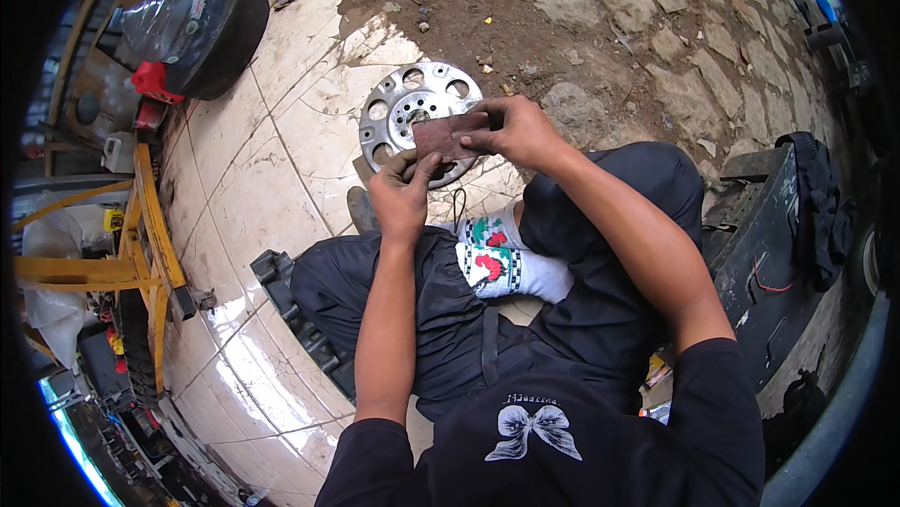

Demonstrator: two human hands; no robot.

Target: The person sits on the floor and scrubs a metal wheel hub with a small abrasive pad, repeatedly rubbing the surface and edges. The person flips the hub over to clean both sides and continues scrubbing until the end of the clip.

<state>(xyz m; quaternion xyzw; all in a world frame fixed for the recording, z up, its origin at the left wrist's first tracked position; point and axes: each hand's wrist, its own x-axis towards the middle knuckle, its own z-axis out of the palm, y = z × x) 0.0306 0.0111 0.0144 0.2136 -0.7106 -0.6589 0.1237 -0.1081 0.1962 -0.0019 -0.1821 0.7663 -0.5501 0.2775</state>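
A small reddish-brown sheet that looks like sandpaper (441, 136) is pinched between both hands. My left hand (401, 196) grips its near lower corner between thumb and fingers. At its right end, my right hand (516, 132) has the thumb and fingers closed on it. Beyond and partly behind the sheet is a round silver flywheel (434, 84) with large holes round its rim and small ones about its centre. The sheet and my hands hide its lower right part. Whether the sheet touches the flywheel, I cannot tell.
My crossed legs (619, 226) and patterned socks (492, 268) are just below the flywheel. Left stands a yellow metal frame (150, 226); behind it, a black container (230, 47) holds a clear plastic bottle (164, 27). A dark metal box (764, 254) is at right. Tiles (244, 151) meet stone paving (694, 85).
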